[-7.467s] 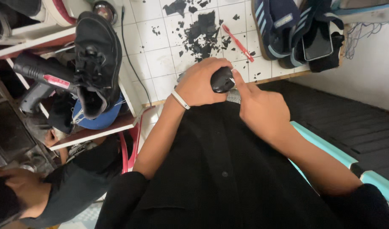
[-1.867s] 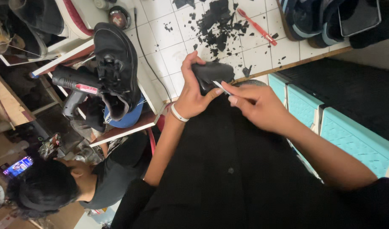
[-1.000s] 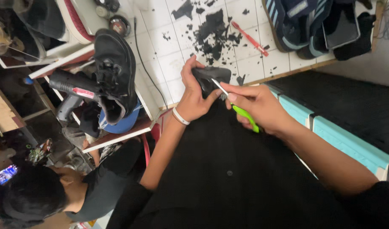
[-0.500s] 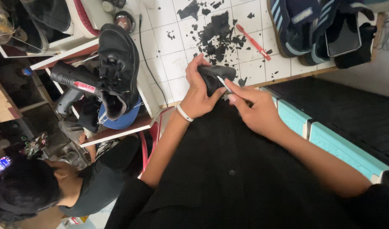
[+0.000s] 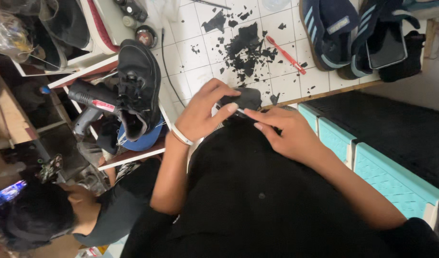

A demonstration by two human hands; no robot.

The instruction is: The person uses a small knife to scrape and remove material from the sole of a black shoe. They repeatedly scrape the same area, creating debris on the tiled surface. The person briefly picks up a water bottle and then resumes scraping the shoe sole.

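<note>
Two hands meet over the lap, just past the near edge of the white tiled floor (image 5: pixel 205 52). Left hand (image 5: pixel 203 114) closed around a black rubber piece (image 5: pixel 246 98), thumb on top, fingers wrapped under. Right hand (image 5: pixel 289 134) pinched on a thin blade (image 5: pixel 240 111), its tip touching the near side of the piece. Long axis of the piece runs left to right across the body, so lies ahead of the right grip and to its left. Left hand nearer, already holding.

Further out on the floor: black scraps (image 5: pixel 243 48) scattered, a red tool (image 5: pixel 285 54) lying slanted to the right of them, blue sandals (image 5: pixel 332 31) at the far right corner. At the left, a black shoe (image 5: pixel 138 86) resting on a shelf edge beside a glue gun (image 5: pixel 88 95). Below left, another person (image 5: pixel 42 217) bent down, well apart from the hands. Nothing standing between blade and piece.
</note>
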